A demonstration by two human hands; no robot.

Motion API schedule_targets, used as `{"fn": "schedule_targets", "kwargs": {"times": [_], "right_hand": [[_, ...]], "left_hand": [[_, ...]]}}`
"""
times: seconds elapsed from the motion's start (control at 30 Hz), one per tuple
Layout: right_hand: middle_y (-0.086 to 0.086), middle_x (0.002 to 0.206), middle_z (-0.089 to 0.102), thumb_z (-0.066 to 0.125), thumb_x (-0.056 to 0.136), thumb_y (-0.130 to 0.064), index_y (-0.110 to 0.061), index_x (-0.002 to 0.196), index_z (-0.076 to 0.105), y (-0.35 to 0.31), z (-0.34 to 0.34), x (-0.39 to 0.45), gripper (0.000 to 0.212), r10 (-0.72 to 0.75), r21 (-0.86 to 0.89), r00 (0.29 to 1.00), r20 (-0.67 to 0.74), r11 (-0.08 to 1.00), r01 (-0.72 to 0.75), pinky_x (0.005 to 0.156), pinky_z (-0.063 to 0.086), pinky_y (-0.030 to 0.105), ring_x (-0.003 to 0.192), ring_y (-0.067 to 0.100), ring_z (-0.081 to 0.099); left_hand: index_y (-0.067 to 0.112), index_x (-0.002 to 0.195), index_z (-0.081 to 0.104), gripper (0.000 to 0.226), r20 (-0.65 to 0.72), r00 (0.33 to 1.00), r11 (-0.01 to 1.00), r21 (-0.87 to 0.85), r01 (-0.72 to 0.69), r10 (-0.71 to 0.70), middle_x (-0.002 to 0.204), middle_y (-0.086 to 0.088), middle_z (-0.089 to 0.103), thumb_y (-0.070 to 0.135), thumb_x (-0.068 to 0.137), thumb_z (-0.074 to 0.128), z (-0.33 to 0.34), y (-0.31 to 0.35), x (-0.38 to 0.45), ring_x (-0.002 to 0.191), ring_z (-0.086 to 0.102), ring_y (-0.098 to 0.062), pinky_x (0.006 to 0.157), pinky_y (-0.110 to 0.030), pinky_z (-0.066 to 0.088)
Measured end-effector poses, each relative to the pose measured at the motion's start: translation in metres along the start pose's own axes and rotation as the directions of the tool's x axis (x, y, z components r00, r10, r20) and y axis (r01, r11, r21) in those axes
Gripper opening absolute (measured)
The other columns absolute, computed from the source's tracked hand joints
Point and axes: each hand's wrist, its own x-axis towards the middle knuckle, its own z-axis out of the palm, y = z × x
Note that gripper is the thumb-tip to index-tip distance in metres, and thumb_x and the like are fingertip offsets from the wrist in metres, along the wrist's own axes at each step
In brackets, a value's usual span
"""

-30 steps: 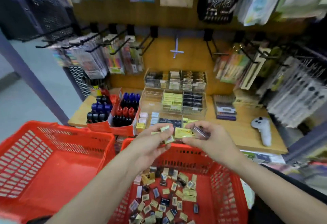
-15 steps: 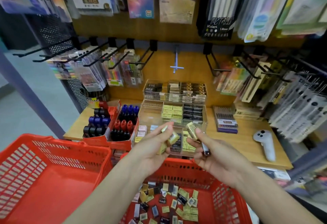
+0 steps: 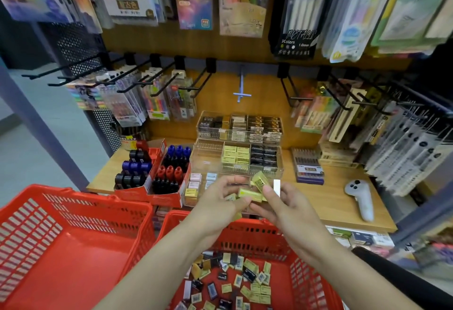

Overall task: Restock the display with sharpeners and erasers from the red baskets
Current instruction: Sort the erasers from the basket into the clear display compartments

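Observation:
My left hand [image 3: 221, 201] and my right hand [image 3: 284, 208] meet above the front of the clear tiered display [image 3: 213, 160] on the wooden shelf. Both grip yellow erasers [image 3: 251, 194]; one sticks up at my right fingertips, and a thin white piece shows beside it. The display's trays hold rows of yellow, black, pink and pale blue erasers. Below my arms the right red basket [image 3: 308, 282] holds several loose yellow, black and white erasers. The left red basket [image 3: 61, 255] shows only its bare red floor.
Red cardboard boxes [image 3: 157, 177] of black, blue and red sharpeners stand left of the display. A box of pens [image 3: 307, 168] and a white controller [image 3: 360, 194] lie on the shelf [image 3: 338, 201] at the right. Black hooks with pen packs jut out above.
Both hands have moved together and slightly forward over the display's front tray, still holding the yellow erasers. The camera has tilted up, showing more of the shelf.

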Motion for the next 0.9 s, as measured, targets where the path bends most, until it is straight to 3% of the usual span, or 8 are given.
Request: {"fn": "schedule_targets", "kwargs": {"times": [0.17,0.33,0.5,0.6,0.67,0.73,0.83,0.9], "right_hand": [[0.000,0.104,0.072,0.054,0.098,-0.017,-0.010,0.110,0.058,0.004,0.001,0.005,0.015,-0.113,-0.096,0.994,-0.011,0.989,0.111,0.083,0.057,0.026,0.101,0.018,0.070],[0.004,0.113,0.070,0.055,0.098,-0.018,-0.010,0.116,0.059,0.007,-0.003,0.012,0.020,-0.068,-0.020,0.998,-0.019,0.998,0.067,0.082,0.057,0.022,0.102,0.018,0.070],[0.010,0.123,0.064,0.055,0.098,-0.020,-0.008,0.125,0.053,0.015,-0.007,0.035,0.029,0.050,0.074,0.999,-0.015,0.996,-0.049,0.083,0.058,0.027,0.100,0.020,0.071],[0.002,0.102,0.067,0.054,0.099,-0.022,-0.021,0.109,0.056,0.011,-0.011,0.071,0.011,0.022,-0.216,0.994,-0.104,0.975,-0.044,0.076,0.060,0.032,0.091,0.018,0.072],[0.000,0.090,0.061,0.053,0.099,-0.029,-0.015,0.115,0.055,0.009,-0.022,0.107,0.021,-0.137,-0.608,0.971,-0.197,0.794,-0.011,0.076,0.055,0.039,0.085,0.020,0.063],[0.002,0.098,0.057,0.054,0.098,-0.035,-0.017,0.120,0.054,0.008,-0.029,0.141,0.029,-0.242,-0.842,0.952,-0.186,0.538,-0.028,0.078,0.047,0.034,0.087,0.017,0.053],[0.006,0.128,0.046,0.059,0.095,-0.039,-0.024,0.124,0.057,0.011,-0.029,0.178,0.032,-0.198,-0.935,0.973,-0.115,0.353,-0.039,0.096,0.042,0.034,0.098,0.014,0.046],[0.007,0.132,0.045,0.062,0.093,-0.040,-0.023,0.125,0.059,0.017,-0.023,0.194,0.036,-0.148,-0.975,0.988,-0.040,0.220,-0.007,0.097,0.043,0.033,0.105,0.018,0.052]], "left_hand": [[0.025,0.121,0.059,0.033,0.026,0.999,0.999,-0.025,0.029,-0.028,0.115,0.000,0.066,0.008,0.093,0.064,0.000,-0.003,0.005,0.101,0.066,-0.014,0.078,-0.023,0.051],[0.035,0.111,0.063,0.025,0.035,0.977,0.923,0.322,-0.211,0.211,0.105,0.009,0.064,0.018,0.093,0.066,-0.011,-0.008,0.018,0.083,0.061,0.011,0.074,-0.013,0.046],[0.033,0.113,0.062,0.026,0.123,0.948,0.781,0.541,-0.311,0.293,0.105,0.011,0.062,0.025,0.090,0.069,-0.020,-0.017,0.044,0.100,0.057,-0.001,0.089,-0.021,0.047],[0.035,0.105,0.062,0.020,0.055,0.959,0.809,0.524,-0.265,0.279,0.100,0.014,0.062,0.024,0.090,0.068,-0.037,-0.017,0.074,0.083,0.057,0.004,0.076,-0.021,0.045],[0.034,0.101,0.062,0.015,-0.090,0.956,0.853,0.480,-0.205,0.281,0.096,0.013,0.061,0.023,0.091,0.067,-0.053,-0.018,0.094,0.085,0.056,0.000,0.077,-0.019,0.041],[0.031,0.100,0.064,0.011,-0.183,0.947,0.886,0.434,-0.162,0.263,0.092,0.011,0.060,0.023,0.092,0.067,-0.068,-0.020,0.113,0.082,0.054,-0.005,0.075,-0.020,0.040],[0.033,0.096,0.064,0.012,-0.235,0.943,0.922,0.362,-0.140,0.236,0.094,0.011,0.060,0.022,0.092,0.067,-0.081,-0.023,0.134,0.086,0.053,0.001,0.081,-0.023,0.041],[0.034,0.098,0.065,0.012,-0.240,0.944,0.938,0.316,-0.144,0.226,0.095,0.011,0.059,0.024,0.091,0.068,-0.085,-0.025,0.146,0.090,0.052,0.001,0.085,-0.025,0.042]]}}
